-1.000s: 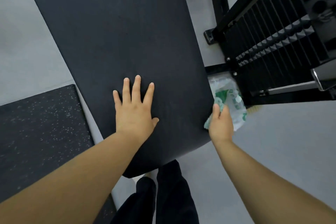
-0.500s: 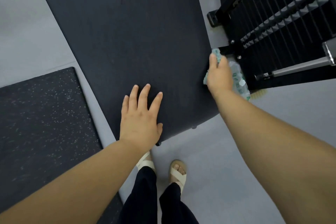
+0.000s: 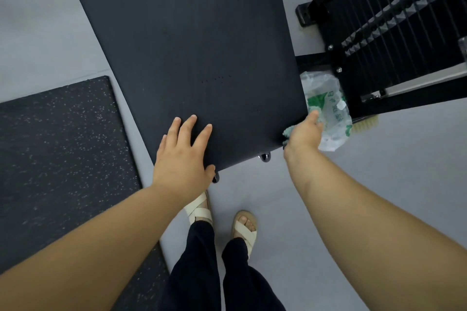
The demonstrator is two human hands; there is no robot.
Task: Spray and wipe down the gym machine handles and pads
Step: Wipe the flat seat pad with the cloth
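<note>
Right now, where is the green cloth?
The green cloth is on the right of the head view, held by the right hand against the right edge of the black pad, beside the plastic bag.

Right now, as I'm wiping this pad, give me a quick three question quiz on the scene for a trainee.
1. True or false: the left hand lies flat on the black pad.
2. What does the right hand hold at the pad's edge? A spray bottle, B teal cloth, C sponge.
3. Fill in: past the right hand lies a crumpled plastic ____.
Key: 1 true; 2 B; 3 bag.
</note>
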